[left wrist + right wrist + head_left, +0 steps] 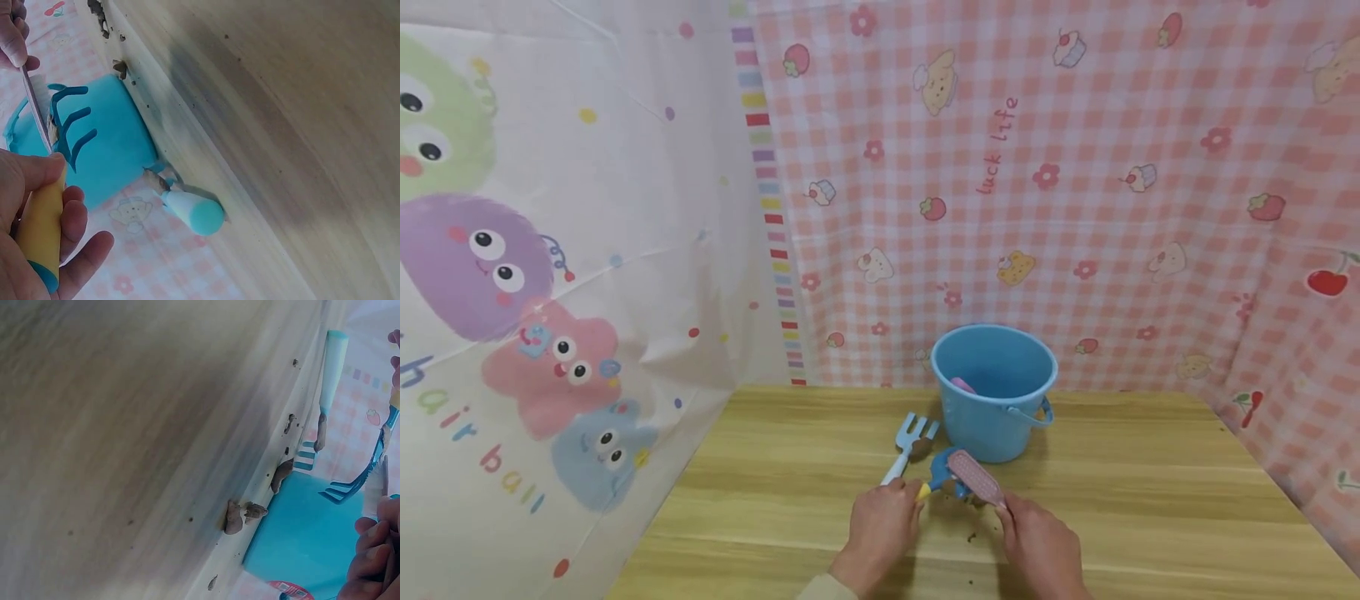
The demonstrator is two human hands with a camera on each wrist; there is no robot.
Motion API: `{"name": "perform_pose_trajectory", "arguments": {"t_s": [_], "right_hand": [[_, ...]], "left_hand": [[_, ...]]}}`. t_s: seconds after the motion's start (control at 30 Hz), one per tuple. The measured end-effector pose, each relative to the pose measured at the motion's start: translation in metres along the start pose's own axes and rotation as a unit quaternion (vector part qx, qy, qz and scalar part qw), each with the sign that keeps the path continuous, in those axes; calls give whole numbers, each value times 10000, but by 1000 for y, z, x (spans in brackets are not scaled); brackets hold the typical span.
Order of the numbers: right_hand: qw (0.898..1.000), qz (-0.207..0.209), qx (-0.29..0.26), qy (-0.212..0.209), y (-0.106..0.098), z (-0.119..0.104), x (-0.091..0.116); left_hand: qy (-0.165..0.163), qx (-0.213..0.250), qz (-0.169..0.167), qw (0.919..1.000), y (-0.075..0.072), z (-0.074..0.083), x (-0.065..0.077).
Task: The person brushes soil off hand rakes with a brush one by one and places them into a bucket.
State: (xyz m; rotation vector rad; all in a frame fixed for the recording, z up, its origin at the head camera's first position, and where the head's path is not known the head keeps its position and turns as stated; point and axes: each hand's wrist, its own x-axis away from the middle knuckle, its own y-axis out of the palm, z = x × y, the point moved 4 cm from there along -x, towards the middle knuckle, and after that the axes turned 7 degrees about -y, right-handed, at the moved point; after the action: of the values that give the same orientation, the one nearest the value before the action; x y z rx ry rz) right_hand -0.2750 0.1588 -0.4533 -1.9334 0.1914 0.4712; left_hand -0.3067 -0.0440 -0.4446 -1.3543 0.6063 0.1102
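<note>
My left hand [880,523] grips the yellow handle [41,219] of a small toy rake with a blue head [942,463] and curved tines. In my right hand [1043,542] is a pink brush [976,477] with white bristles [375,489]. The bristles lie against the rake head, where some brown dirt clings. Just left of the rake, a light blue toy fork [895,468] rests on the table with a brown clump at its neck. Below the two tools, brown clumps [233,517] and crumbs are scattered on the wood.
Behind the tools stands a blue bucket [988,429], its handle folded down at the right, with a pink item [962,385] inside. The wood-grain table [760,500] ends at a pink checked curtain [1112,317] at the back and a white printed curtain [670,358] at the left.
</note>
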Motion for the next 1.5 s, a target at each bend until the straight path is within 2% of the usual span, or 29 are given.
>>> {"name": "perform_pose_trajectory", "arguments": {"t_s": [0.27, 0.63, 1.0, 1.2, 1.37, 1.5], "right_hand": [[9998, -170, 51, 96, 3, 2, -1], [9998, -45, 45, 162, 4, 3, 1], [9997, 19, -23, 249, 4, 7, 3], [9994, 48, -9, 347, 4, 12, 4], [9975, 28, -220, 665, 1, 15, 4], [9975, -12, -434, 557, 1, 8, 3]], "left_hand": [[69, -48, 134, 9999, 2, 0, 2], [144, -55, 231, 9996, 1, 2, 4], [184, -67, 261, 9995, -2, 4, 7], [161, -120, 157, 9997, 1, 3, 6], [126, -87, 120, 9998, 2, 2, 6], [128, -22, 192, 9997, 0, 2, 5]]}}
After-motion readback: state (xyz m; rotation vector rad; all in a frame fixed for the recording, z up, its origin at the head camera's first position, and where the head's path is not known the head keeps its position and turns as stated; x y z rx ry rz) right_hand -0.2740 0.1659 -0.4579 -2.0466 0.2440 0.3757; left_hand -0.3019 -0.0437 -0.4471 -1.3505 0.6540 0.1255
